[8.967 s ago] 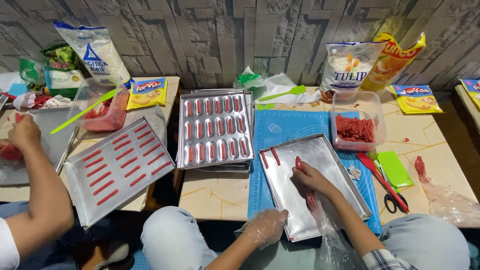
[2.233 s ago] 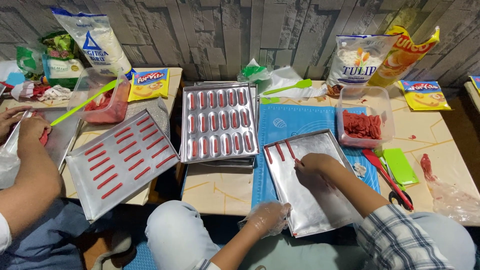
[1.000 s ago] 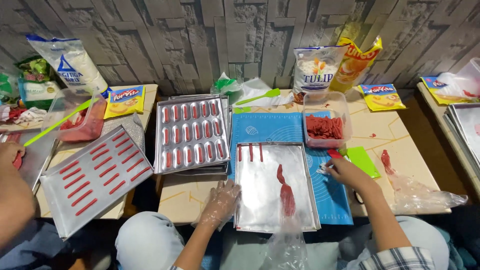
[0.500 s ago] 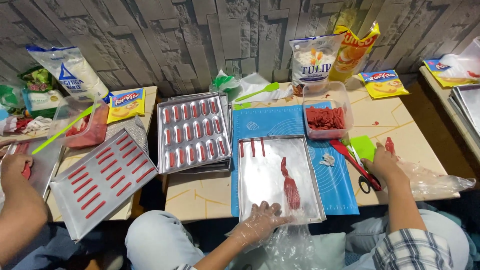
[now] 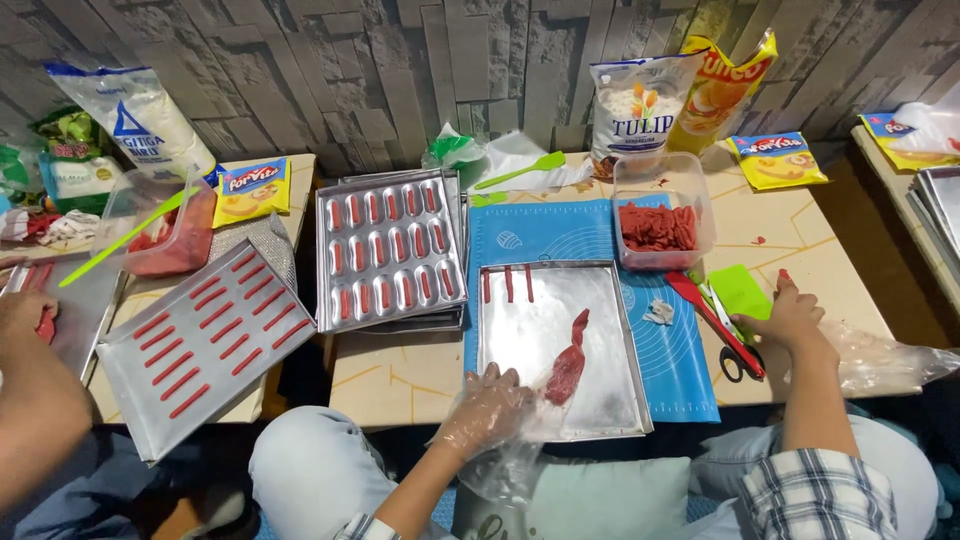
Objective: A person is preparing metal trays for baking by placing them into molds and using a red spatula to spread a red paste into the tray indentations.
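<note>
My left hand (image 5: 485,405), in a clear plastic glove, grips the loose end of a plastic piping bag of red paste (image 5: 566,362). The bag lies across a metal baking tray (image 5: 610,400) on a blue mat. Three short red strips (image 5: 507,283) lie along the tray's far edge. My bare right hand (image 5: 792,315) rests on the table to the right, against red-handled scissors (image 5: 718,325) and beside a green scraper (image 5: 741,290). Whether it grips the scissors is unclear.
A mould tray of red strips (image 5: 390,250) sits left of my tray, and a clear tub of red paste (image 5: 660,230) stands behind it. Another person's arm (image 5: 35,400) works at far left beside a tray of strips (image 5: 200,345). Flour bags line the wall.
My right hand left the tray and moved right to the scissors. My left hand came onto the tray's near corner and took the piping bag's end.
</note>
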